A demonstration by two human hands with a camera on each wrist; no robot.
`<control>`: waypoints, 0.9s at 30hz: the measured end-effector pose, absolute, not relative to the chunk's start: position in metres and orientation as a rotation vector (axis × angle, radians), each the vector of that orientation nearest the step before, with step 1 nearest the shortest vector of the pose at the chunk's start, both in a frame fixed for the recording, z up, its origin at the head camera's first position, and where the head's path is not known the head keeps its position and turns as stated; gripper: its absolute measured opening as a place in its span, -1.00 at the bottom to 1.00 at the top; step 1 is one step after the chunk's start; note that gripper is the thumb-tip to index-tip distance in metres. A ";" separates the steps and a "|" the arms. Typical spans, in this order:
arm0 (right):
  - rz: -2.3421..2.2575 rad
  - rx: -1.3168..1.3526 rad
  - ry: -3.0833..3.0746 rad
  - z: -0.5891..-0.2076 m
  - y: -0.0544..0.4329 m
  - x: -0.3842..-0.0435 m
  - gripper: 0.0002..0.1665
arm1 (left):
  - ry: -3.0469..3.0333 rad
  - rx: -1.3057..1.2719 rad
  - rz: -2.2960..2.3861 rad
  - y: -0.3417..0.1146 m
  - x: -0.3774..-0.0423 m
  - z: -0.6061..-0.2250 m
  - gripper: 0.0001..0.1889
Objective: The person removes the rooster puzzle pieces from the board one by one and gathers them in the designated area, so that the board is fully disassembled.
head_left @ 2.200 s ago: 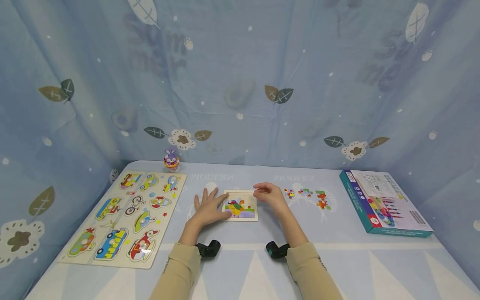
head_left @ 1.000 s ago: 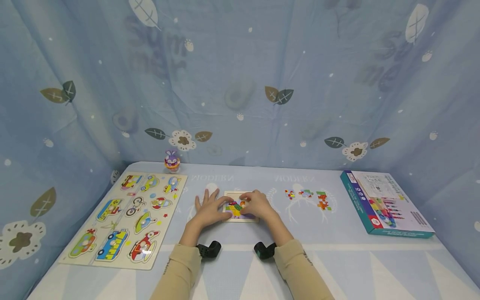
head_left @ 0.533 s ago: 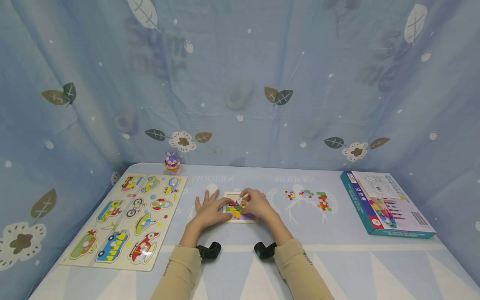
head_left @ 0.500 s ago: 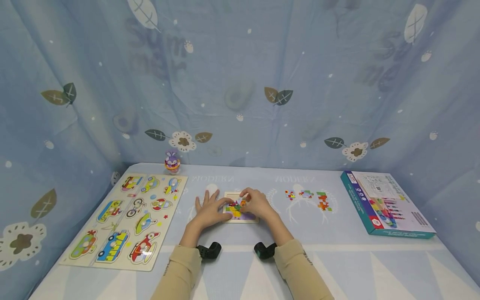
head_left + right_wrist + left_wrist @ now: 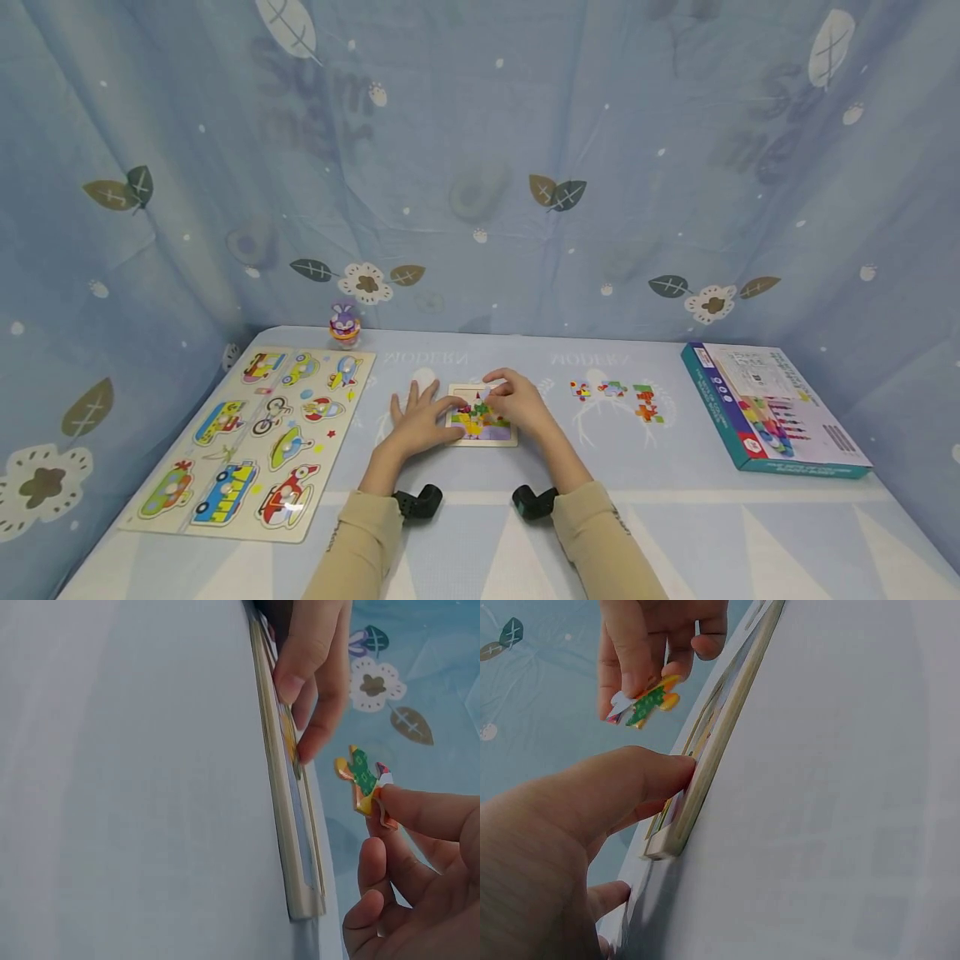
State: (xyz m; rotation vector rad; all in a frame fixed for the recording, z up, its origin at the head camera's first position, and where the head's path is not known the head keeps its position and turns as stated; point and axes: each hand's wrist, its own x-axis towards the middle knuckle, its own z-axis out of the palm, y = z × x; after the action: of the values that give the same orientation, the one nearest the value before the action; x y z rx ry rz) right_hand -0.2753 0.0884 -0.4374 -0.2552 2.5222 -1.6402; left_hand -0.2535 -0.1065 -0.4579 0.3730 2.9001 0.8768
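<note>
My right hand (image 5: 522,406) pinches a jigsaw piece (image 5: 364,774), green, yellow and orange, between thumb and fingertips. In the left wrist view the piece is held raised above the wooden puzzle frame (image 5: 716,742). My left hand (image 5: 418,423) lies at the frame's left side with fingers spread, thumb and forefinger resting on it. Inside the puzzle tray (image 5: 487,443), purple and yellow parts of a picture show along the bottom; the hands cover some of it.
To the right lie loose jigsaw pieces (image 5: 647,404). A large vehicle peg puzzle board (image 5: 318,467) takes up the left side, with a purple rabbit toy (image 5: 344,323) behind it. A teal-edged box (image 5: 772,408) lies at the far right.
The right hand has moved from the frame's upper right corner in over the picture. Since half a second ago it has lifted slightly, with the green jigsaw piece now raised in its fingers.
</note>
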 end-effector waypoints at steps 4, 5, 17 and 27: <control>-1.654 -0.190 2.537 -0.436 0.095 -0.275 -0.74 | 2.898 0.370 0.875 -0.107 -0.253 -0.458 -0.54; -1.661 -0.172 2.539 -0.436 0.097 -0.276 -0.75 | 2.896 0.369 0.873 -0.107 -0.253 -0.458 -0.54; -1.777 0.005 2.514 -0.434 0.115 -0.277 -0.73 | 2.889 0.372 0.886 -0.107 -0.253 -0.457 -0.53; -1.800 0.053 2.516 -0.433 0.128 -0.275 -0.74 | 2.879 0.374 0.894 -0.107 -0.251 -0.457 -0.53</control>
State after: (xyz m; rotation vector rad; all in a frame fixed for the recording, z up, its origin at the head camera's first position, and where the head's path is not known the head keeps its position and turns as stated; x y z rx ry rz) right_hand -0.2745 0.1281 -0.4328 0.0527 2.5160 -1.8002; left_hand -0.2514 -0.1071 -0.4570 0.3738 2.8789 0.8943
